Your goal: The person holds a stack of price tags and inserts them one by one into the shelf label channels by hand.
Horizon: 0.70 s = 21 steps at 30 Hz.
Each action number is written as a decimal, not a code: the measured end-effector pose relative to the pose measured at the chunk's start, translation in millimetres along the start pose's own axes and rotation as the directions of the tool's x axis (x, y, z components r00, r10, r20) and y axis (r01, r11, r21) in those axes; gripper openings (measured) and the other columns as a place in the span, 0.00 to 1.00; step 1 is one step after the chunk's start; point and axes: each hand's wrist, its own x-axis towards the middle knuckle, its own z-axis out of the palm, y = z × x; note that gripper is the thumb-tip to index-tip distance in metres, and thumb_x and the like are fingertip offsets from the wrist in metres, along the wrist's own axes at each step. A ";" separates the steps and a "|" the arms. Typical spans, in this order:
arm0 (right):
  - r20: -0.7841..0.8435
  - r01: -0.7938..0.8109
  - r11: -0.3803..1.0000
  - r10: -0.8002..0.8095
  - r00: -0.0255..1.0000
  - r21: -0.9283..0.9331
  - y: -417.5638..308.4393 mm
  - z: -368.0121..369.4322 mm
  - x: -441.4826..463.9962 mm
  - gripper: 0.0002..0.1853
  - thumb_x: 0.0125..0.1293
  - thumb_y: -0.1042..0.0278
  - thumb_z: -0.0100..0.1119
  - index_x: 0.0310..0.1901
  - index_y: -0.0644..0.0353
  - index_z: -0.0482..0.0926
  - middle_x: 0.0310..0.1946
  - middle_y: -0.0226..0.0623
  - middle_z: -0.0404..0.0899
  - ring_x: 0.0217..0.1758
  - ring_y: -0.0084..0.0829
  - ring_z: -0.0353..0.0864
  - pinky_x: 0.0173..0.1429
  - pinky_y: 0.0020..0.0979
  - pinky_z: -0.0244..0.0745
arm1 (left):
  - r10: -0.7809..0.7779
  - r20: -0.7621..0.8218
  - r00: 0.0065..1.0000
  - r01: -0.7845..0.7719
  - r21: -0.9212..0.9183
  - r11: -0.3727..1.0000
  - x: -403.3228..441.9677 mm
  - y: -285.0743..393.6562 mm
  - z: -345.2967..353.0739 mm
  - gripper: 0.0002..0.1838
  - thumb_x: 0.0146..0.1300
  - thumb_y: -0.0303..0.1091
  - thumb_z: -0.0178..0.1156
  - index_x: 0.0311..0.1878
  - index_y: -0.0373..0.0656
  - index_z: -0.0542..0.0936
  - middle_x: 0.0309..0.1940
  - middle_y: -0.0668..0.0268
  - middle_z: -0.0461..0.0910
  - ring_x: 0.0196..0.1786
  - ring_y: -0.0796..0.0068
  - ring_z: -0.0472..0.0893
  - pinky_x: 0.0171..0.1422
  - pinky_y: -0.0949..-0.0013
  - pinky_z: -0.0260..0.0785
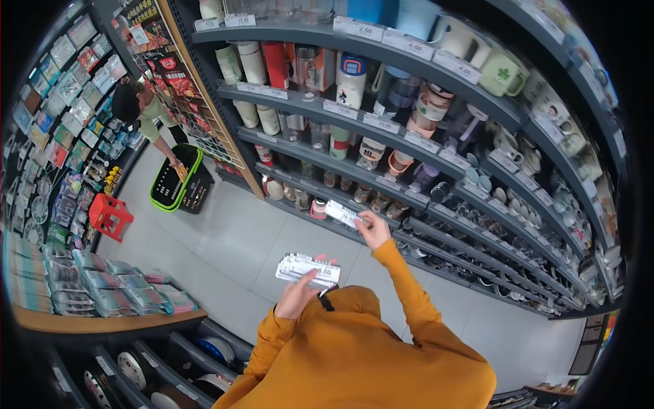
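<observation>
A stack of white price tags [289,268] is gripped in my left hand [298,294], the thumb lying across the front of the top one, which reads 6.50. Higher and to the right, my right hand [374,230] pinches one price tag [343,214] by its right end. That tag appears in front of the lower shelves, near a pink-and-white item [318,208]; whether it touches the shelf edge I cannot tell. Cups and bottles stand on the shelves behind, among them a white bottle with a blue lid [351,82].
Curved rows of shelving [306,102] with price strips fill the right side. A person [151,112] reaches into a black-and-green shopping basket [178,178] on the left. Near it stands a red stool [111,217]. Packaged goods [116,283] lie on a wooden-edged counter at lower left.
</observation>
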 end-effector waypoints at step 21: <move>-0.173 -0.310 0.885 0.264 0.949 -0.348 43.0 189.1 320.8 0.10 0.67 0.54 0.56 0.46 0.40 0.84 0.20 0.35 0.82 0.31 0.38 0.85 0.39 0.40 0.77 | -0.322 0.117 0.939 0.292 0.221 0.931 195.9 260.0 -159.1 0.23 0.72 0.37 0.53 0.68 0.47 0.66 0.56 0.67 0.76 0.55 0.76 0.79 0.36 0.68 0.82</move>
